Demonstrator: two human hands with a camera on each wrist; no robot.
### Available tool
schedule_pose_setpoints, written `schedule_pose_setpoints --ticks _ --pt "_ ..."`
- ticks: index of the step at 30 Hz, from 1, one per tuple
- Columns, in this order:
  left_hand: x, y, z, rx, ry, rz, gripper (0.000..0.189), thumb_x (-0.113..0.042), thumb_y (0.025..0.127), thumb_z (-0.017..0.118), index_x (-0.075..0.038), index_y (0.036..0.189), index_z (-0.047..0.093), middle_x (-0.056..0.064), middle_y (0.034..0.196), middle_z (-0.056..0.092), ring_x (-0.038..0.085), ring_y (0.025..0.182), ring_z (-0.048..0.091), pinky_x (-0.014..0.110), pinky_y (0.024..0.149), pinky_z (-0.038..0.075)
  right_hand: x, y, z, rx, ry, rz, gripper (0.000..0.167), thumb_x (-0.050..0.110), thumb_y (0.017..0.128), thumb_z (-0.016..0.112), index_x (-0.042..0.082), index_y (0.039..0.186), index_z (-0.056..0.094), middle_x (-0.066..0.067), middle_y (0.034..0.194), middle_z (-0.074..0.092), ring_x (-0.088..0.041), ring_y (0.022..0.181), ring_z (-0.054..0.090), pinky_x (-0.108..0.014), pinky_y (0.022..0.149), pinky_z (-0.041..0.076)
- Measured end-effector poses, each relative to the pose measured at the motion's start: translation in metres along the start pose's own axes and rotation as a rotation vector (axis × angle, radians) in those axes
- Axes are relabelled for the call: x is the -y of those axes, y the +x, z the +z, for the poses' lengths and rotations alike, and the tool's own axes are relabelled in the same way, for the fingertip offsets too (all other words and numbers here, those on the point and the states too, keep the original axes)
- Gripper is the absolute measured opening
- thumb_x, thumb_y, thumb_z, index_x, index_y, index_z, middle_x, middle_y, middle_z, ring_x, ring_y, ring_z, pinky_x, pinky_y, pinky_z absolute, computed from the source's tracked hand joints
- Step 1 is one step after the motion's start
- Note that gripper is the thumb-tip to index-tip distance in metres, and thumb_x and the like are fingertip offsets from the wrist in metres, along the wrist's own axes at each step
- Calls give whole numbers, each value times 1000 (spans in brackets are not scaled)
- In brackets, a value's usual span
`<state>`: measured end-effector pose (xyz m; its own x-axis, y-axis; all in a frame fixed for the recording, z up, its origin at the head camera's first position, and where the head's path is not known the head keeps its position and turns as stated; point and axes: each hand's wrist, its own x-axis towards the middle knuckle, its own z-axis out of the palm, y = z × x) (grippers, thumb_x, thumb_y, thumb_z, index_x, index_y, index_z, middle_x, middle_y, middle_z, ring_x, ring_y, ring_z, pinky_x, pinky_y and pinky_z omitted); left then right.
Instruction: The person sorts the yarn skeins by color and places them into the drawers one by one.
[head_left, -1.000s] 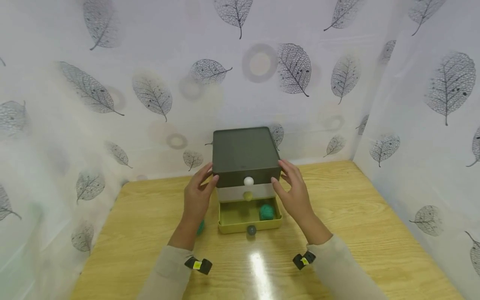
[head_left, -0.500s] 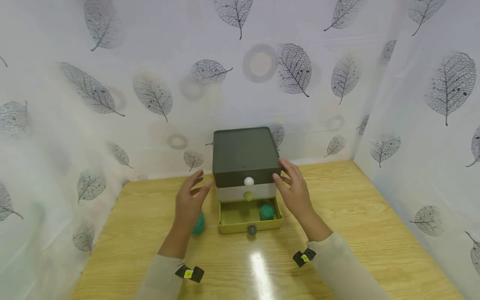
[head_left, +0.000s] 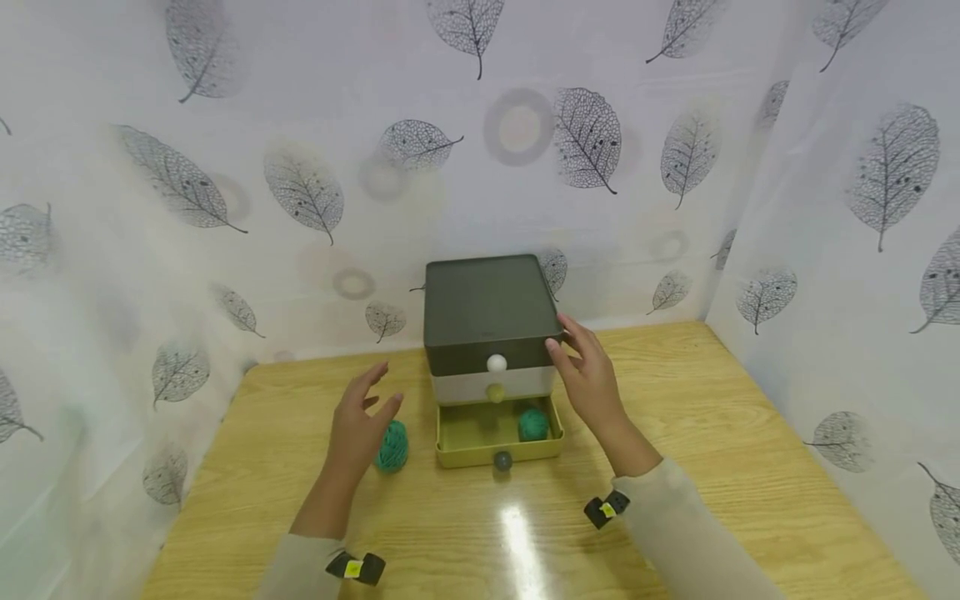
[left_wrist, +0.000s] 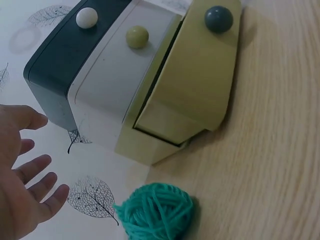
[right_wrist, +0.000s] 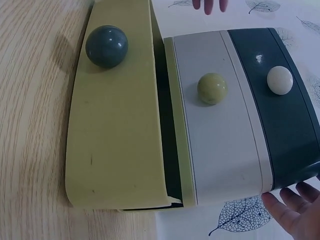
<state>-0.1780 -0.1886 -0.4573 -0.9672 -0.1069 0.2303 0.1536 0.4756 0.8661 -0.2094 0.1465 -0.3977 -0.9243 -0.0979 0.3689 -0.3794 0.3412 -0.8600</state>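
Note:
A small three-tier drawer box (head_left: 491, 300) stands on the table, dark green on top, white in the middle and yellow-green below. Its bottom drawer (head_left: 465, 457) is pulled out and holds a green yarn ball (head_left: 533, 425) at the right. A second green yarn ball (left_wrist: 156, 212) lies on the table left of the box. Near that ball, my left hand (head_left: 356, 435) hovers with fingers spread, holding nothing, apart from the box. My right hand (head_left: 592, 383) rests its fingertips against the box's upper right front corner, thumb and fingers not wrapped round it.
The wooden table (head_left: 712, 433) reaches out on both sides of the box. Behind it and at the sides hangs a white leaf-print sheet (head_left: 517, 200). Round knobs, such as the grey one (head_left: 502, 461), stick out from the drawer fronts.
My left hand has left the box's left side and moved left and toward me, uncovering the yarn ball on the table. The right hand stays at the box's right corner.

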Motion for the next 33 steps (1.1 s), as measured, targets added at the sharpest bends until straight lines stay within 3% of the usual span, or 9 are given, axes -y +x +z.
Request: schedule_pose_setpoints --ticks 10,23,33 --pt "17 -12 -9 119 84 -115 66 -22 96 70 -14 154 39 15 160 34 38 148 32 57 119 36 -1 2 2 -22 11 5 49 18 106 54 1 151 43 -21 154 44 -41 136 53 -51 104 53" --pt "40 -24 -16 185 208 -161 67 -24 96 70 -11 154 39 21 160 30 47 148 30 66 117 32 -4 4 0 -4 16 18 50 20 106 53 5 153 42 -18 158 42 -42 135 54 -54 105 52" --pt "49 -31 -14 250 202 -191 72 -24 94 73 -9 154 38 23 160 28 48 144 36 58 109 47 -6 4 0 -10 18 19 50 20 106 53 6 152 42 -19 156 43 -42 134 55 -57 103 53"
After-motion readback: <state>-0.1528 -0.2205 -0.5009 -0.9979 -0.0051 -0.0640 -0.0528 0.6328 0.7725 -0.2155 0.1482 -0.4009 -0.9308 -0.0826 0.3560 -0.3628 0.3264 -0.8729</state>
